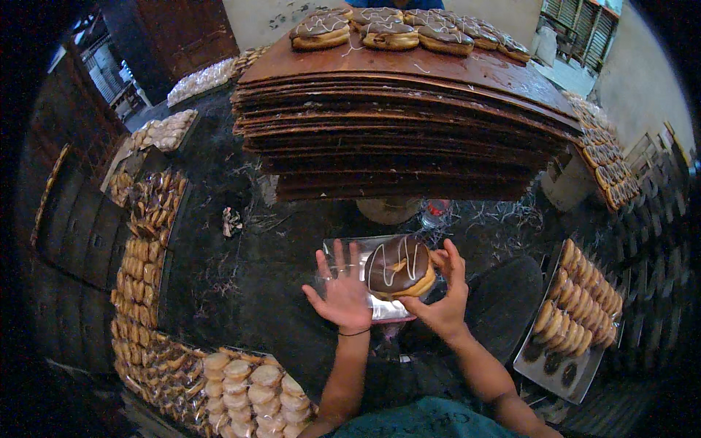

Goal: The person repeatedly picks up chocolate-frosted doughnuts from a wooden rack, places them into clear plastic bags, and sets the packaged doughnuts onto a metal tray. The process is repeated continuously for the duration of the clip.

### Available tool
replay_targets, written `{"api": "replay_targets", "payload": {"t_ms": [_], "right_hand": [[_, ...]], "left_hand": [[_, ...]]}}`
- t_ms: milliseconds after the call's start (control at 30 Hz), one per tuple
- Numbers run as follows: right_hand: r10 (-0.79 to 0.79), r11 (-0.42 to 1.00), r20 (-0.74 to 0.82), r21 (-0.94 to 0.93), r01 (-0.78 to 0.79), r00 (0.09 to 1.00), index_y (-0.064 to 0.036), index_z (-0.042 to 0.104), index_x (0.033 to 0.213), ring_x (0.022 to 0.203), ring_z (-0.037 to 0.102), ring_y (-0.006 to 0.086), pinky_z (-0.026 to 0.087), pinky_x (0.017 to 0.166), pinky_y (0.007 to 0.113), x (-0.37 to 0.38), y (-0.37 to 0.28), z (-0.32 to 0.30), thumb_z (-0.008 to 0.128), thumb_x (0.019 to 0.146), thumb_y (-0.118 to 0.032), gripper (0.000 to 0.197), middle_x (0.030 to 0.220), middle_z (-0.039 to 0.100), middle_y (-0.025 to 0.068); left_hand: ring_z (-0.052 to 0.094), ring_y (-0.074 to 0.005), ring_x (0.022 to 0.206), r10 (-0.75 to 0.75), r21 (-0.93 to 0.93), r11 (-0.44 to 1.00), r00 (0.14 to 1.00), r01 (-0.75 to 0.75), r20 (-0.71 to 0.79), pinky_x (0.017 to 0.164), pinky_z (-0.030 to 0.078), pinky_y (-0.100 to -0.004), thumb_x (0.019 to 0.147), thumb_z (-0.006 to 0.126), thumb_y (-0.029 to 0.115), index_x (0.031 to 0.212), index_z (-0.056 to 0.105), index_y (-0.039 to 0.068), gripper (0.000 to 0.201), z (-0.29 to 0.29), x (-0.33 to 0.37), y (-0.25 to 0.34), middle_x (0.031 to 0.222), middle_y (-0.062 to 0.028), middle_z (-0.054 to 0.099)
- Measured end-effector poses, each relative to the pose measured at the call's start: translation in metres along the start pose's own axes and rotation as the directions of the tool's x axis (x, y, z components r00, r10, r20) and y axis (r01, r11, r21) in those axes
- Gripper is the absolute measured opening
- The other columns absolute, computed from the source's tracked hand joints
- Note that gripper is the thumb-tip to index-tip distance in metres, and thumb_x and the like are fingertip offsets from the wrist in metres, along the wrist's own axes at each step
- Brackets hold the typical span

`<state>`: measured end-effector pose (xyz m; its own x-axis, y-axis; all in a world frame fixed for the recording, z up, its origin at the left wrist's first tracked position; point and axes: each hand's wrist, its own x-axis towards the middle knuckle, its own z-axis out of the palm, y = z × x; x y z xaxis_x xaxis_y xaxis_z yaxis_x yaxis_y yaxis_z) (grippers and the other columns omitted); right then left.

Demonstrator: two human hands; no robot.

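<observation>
My right hand [447, 299] pinches a ring doughnut [383, 281] by its right side, thumb below and fingers at the edge. The doughnut has chocolate glaze with white zigzag icing and is tilted toward me. Just left of it, my left hand [343, 301] is spread with the palm up. Its fingers overlap a clear plastic bag [385, 312]; whether they are inside it or behind it, I cannot tell. Part of the shiny plastic lies under the doughnut and is hidden by it.
Ahead stands a tall stack of brown boards [401, 109], with several glazed doughnuts [391, 35] on top. A tray [566, 379] of doughnuts is at right. Packed pastries [139, 277] line the left side. More iced doughnuts [610, 171] sit far right.
</observation>
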<state>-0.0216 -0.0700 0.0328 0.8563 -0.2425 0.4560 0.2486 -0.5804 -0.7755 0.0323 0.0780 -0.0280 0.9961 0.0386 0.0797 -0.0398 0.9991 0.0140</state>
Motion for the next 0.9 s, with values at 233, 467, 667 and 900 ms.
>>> {"api": "replay_targets", "payload": {"t_ms": [233, 467, 667, 900], "right_hand": [[-0.056, 0.997, 0.082, -0.040, 0.059, 0.995, -0.0016, 0.025, 0.136, 0.109, 0.050, 0.0259, 0.038, 0.096, 0.036, -0.004, 0.000, 0.025, 0.088, 0.049, -0.029, 0.110, 0.120, 0.046, 0.0159], [0.261, 0.888, 0.092, 0.369, -0.276, 0.961, -0.0012, 0.046, 0.124, 0.094, 0.053, 0.0175, 0.043, 0.084, 0.029, -0.011, 0.014, 0.022, 0.071, 0.072, -0.009, 0.058, 0.102, 0.057, 0.0107], [0.358, 0.795, 0.145, 0.470, -0.382, 0.923, 0.0004, 0.064, 0.099, 0.082, 0.057, 0.0142, 0.046, 0.074, 0.027, 0.017, 0.021, 0.030, 0.057, 0.085, -0.008, 0.018, 0.084, 0.063, 0.0091], [-0.420, 0.847, 0.483, -0.095, 0.523, 0.768, -0.0073, 0.064, 0.093, 0.081, 0.056, 0.0246, 0.044, 0.071, 0.033, 0.054, -0.008, 0.031, 0.063, 0.074, -0.013, 0.020, 0.088, 0.056, 0.0094]], "left_hand": [[0.030, -0.0362, 0.128, -0.120, -0.034, 0.993, 0.978, 0.116, -0.173, 0.106, 0.024, -0.0508, 0.084, 0.040, 0.061, 0.132, 0.041, 0.013, 0.068, -0.011, -0.003, -0.001, 0.138, -0.0172, 0.036], [0.042, -0.0330, 0.121, -0.161, 0.016, 0.986, 0.963, 0.168, -0.217, 0.101, 0.035, -0.0466, 0.090, 0.034, 0.051, 0.128, 0.044, 0.006, 0.059, -0.012, -0.006, -0.002, 0.130, -0.0157, 0.046], [0.040, -0.0321, 0.123, -0.004, 0.199, 0.978, 0.970, 0.054, -0.245, 0.104, 0.028, -0.0492, 0.094, 0.032, 0.045, 0.133, 0.039, 0.020, 0.047, 0.009, -0.011, -0.010, 0.134, -0.0112, 0.043], [0.047, -0.0257, 0.115, -0.208, 0.116, 0.929, 0.757, 0.351, -0.619, 0.102, 0.032, -0.0417, 0.083, 0.045, 0.060, 0.119, 0.051, 0.015, 0.058, 0.001, -0.011, -0.009, 0.118, -0.0072, 0.055]]}}
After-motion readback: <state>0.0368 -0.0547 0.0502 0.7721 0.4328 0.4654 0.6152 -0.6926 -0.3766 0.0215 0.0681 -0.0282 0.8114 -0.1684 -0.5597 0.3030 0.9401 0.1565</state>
